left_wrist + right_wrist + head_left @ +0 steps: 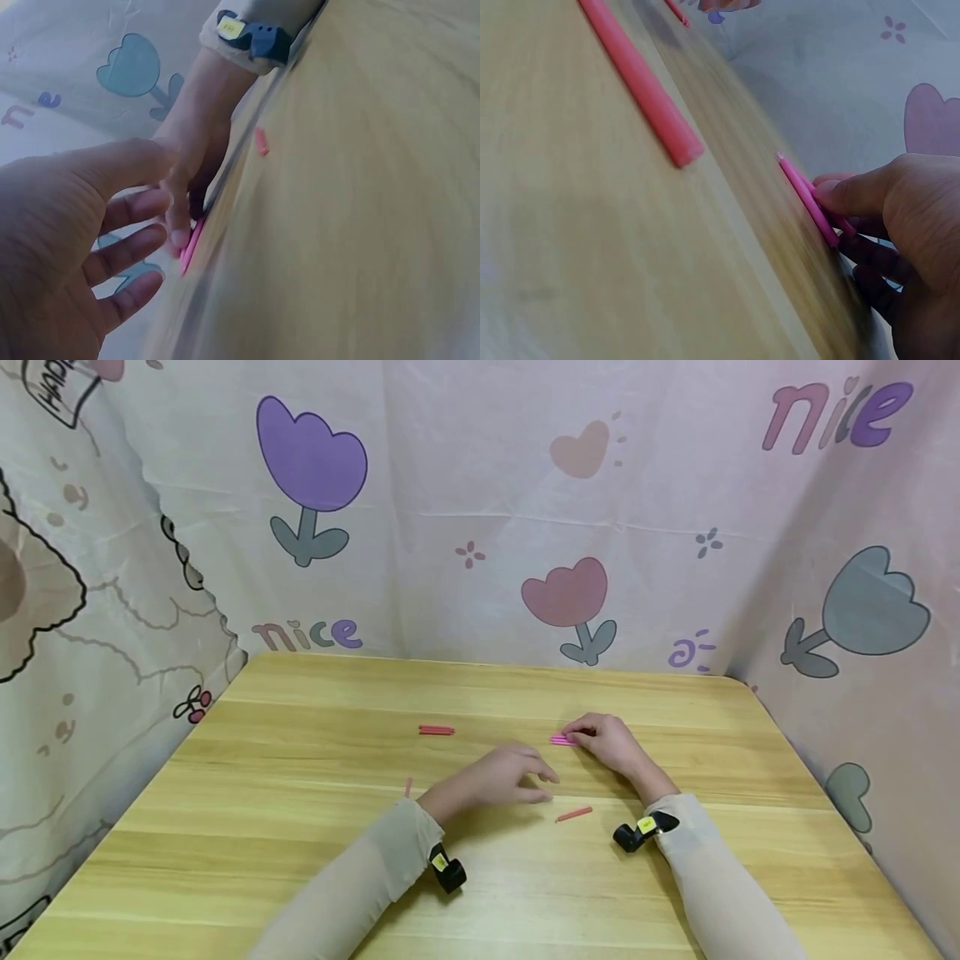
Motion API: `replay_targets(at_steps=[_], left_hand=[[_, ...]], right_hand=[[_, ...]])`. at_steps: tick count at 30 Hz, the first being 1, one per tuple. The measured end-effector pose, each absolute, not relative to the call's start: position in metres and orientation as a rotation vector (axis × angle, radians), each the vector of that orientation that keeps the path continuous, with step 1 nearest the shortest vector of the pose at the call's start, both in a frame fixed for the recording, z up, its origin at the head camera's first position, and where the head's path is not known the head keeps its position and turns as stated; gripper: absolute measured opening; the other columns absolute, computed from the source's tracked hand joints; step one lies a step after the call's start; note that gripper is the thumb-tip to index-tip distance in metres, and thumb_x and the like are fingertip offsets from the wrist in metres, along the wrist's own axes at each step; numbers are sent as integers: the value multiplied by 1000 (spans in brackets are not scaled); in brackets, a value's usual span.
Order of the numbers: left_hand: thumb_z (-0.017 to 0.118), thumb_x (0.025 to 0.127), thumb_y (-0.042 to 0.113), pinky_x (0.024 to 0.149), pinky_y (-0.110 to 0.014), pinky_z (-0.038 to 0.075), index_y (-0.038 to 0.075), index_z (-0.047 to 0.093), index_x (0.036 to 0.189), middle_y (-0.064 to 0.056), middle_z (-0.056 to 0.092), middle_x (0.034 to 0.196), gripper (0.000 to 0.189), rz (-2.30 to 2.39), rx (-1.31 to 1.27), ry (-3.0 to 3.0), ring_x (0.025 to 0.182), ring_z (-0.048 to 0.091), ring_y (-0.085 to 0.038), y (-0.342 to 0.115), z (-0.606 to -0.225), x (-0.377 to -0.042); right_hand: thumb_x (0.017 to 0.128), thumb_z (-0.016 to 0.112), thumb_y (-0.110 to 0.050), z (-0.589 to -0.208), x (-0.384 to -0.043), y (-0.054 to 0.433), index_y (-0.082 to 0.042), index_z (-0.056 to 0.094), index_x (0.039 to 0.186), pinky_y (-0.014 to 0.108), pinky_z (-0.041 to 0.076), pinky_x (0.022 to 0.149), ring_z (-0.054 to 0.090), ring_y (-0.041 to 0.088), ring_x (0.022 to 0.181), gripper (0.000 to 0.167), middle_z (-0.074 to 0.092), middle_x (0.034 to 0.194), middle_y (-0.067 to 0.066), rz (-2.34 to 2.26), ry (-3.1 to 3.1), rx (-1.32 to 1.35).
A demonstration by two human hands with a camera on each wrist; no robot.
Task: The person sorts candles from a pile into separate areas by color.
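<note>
My right hand [611, 745] is at the far right part of the table, its thumb and fingers pinching a slim pink stick. In the right wrist view, another pink stick [804, 193] lies close against the thumb and fingertips. The fingers partly hide how many pink sticks [558, 740] lie there. My left hand [498, 779] hovers over the middle of the table with relaxed, spread fingers and holds nothing. Between the two wrists, a single coral-red stick [574, 814] lies at a slant; it looks large in the right wrist view.
A small group of red sticks [437, 730] lies side by side farther back on the left. One more pinkish stick [408, 787] shows beside the left forearm. The wooden table [225, 827] meets a printed cloth [450, 460] at its back edge.
</note>
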State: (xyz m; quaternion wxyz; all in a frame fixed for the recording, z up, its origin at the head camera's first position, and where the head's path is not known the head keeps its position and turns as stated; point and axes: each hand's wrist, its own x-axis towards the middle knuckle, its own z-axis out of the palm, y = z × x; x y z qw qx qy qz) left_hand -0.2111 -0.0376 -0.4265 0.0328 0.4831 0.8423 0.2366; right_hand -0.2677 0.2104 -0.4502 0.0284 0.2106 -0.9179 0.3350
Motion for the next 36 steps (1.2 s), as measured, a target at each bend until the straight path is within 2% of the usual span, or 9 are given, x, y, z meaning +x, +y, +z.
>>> replay_targets(at_steps=[6,11,18,29,36], left_hand=[[64,96,35,89,-17,43,14,70,119,5,65,111,32,706,1462,2568,99,59,-4,-22,-431,-206],[66,94,34,83,-14,44,14,70,118,7,65,107,31,705,1441,2553,93,58,0,-12,-434,-200],[70,92,34,83,-13,44,16,70,117,9,64,107,30,672,1431,2566,92,58,3,-2,-436,-195],[71,91,33,81,-11,42,17,74,110,11,63,101,26,568,1472,2634,89,56,4,8,-444,-189],[69,92,25,78,-9,42,18,75,107,12,63,97,17,631,1482,2651,85,54,6,6,-449,-191]], right_hand=[[92,69,-11,-451,-268,211,-12,78,101,44,49,87,65,24,97,13,71,99,3,1056,-2810,676],[90,72,-16,-452,-268,212,-15,78,101,38,48,84,64,19,95,12,71,97,-1,1129,-2826,656],[87,75,-18,-452,-268,212,-14,78,100,34,49,81,63,17,93,14,70,98,-1,1202,-2818,675],[87,75,-13,-453,-268,213,-13,77,102,37,48,83,62,18,93,16,69,98,0,1163,-2848,677],[87,75,-15,-454,-270,213,-13,77,101,36,48,82,62,18,93,14,69,98,0,1189,-2846,678]])
